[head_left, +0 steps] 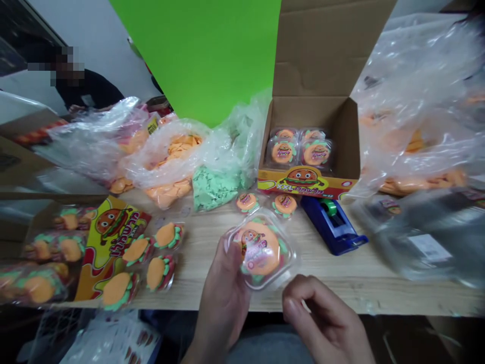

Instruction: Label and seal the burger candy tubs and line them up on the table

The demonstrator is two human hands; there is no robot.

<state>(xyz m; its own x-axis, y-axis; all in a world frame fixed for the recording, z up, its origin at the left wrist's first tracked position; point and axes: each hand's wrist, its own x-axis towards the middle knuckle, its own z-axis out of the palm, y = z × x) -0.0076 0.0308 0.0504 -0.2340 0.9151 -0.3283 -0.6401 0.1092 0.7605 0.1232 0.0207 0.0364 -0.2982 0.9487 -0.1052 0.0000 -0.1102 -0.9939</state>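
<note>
My left hand (223,298) grips a clear plastic pack of burger-shaped gummy candy (261,255), tilted up above the wooden table's front edge. My right hand (322,318) hangs just to the right of that pack, fingers loosely curled and holding nothing. A small gap seems to separate it from the pack. Two similar packs (247,202) (284,205) lie on the table beyond my hands. More packs (164,235) are spread to the left around a yellow printed burger box panel (113,237). An open cardboard box (308,151) holds several packs.
A blue tape dispenser (333,227) lies right of my hands. Plastic bags of orange (170,162) and green (215,187) candy pieces line the table's back, with more bagged orange pieces (417,151) at right. A green backdrop (200,50) stands behind. A seated person (89,88) is at upper left.
</note>
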